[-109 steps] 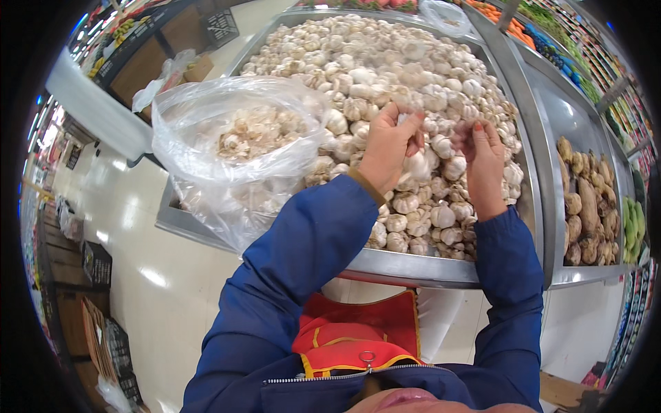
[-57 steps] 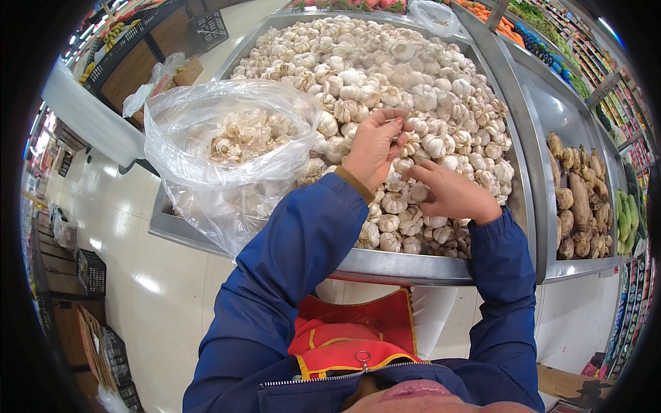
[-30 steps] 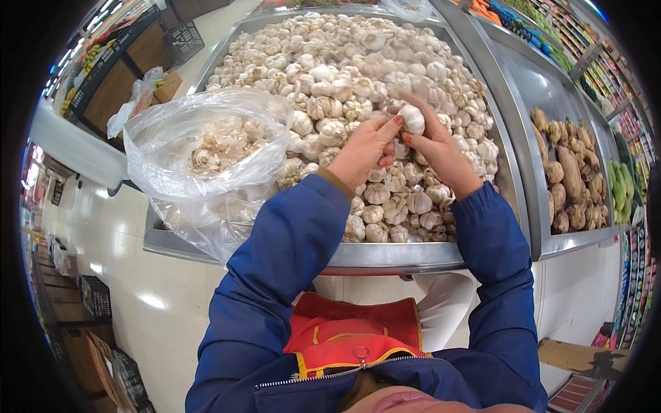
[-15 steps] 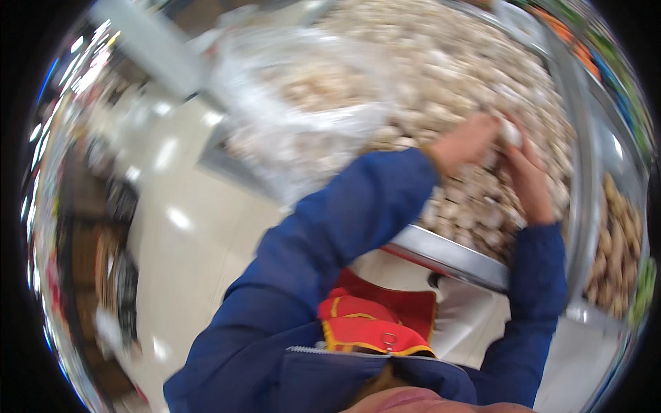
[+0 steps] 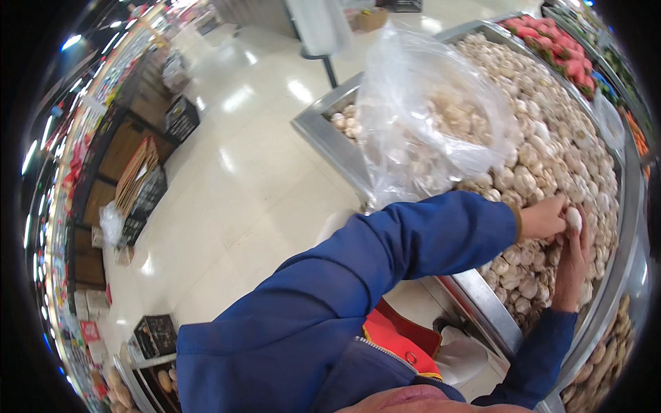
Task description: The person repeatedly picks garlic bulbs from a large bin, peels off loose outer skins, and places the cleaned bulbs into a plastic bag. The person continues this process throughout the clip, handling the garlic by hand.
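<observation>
A white garlic bulb (image 5: 573, 219) is held between my two hands above a heap of loose garlic (image 5: 530, 179). My right hand (image 5: 573, 258) comes up from below, its fingers closed around the bulb. From the left my left hand (image 5: 542, 219) reaches in, its fingertips pinched at the bulb's side. What the left fingertips grip exactly is partly hidden. Beyond my left forearm, a large see-through plastic bag (image 5: 392, 103) lies spread open on the heap, with pale, papery skins (image 5: 458, 113) in it.
A metal-edged bin (image 5: 485, 303) frames the garlic. Brown tubers (image 5: 599, 354) lie in a neighbouring bin at lower right. Red produce (image 5: 554, 45) and orange carrots (image 5: 637, 134) sit farther back. Shelving (image 5: 120, 148) and dark crates (image 5: 182, 118) line the left beyond the pale floor (image 5: 227, 206).
The view has swung left, so the bin and my hands now appear farther right and lower. Both hands stay together at the garlic bulb. The picture is sharper now.
</observation>
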Demonstrator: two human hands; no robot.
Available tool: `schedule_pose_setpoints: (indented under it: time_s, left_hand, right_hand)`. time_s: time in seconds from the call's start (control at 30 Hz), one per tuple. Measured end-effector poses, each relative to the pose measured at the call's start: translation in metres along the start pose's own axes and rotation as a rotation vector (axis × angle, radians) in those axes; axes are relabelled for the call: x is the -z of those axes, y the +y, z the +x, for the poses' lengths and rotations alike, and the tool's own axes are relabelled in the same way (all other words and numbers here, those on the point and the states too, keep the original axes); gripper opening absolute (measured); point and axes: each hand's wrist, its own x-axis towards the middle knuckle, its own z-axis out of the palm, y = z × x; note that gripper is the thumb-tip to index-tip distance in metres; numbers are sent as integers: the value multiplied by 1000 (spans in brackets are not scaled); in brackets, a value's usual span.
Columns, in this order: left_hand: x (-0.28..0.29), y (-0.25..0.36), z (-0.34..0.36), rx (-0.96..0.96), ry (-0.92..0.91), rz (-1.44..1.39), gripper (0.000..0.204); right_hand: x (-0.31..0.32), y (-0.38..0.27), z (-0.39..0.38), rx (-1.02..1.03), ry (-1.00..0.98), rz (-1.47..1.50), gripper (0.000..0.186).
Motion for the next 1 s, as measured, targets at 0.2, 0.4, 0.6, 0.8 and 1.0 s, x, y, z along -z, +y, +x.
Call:
schedule_pose_setpoints:
  time_s: [0.2, 0.4, 0.6, 0.8, 1.0]
  left_hand:
    - [5, 1, -3, -95, 114, 616, 21]
    - [9, 14, -9, -178, 32, 727, 10]
    - [9, 21, -7, -213, -7, 561, 17]
    - [14, 31, -9, 111, -130, -87, 13]
    - [22, 37, -5, 345, -48, -481, 20]
  right_hand:
    - [3, -5, -7, -8, 19, -359, 47]
    - [2, -13, -6, 1, 8, -180, 43]
    - [3, -18, -5, -76, 115, -49, 37]
    - [9, -2, 0, -30, 102, 328, 35]
    - [16, -1, 2, -108, 193, 324, 37]
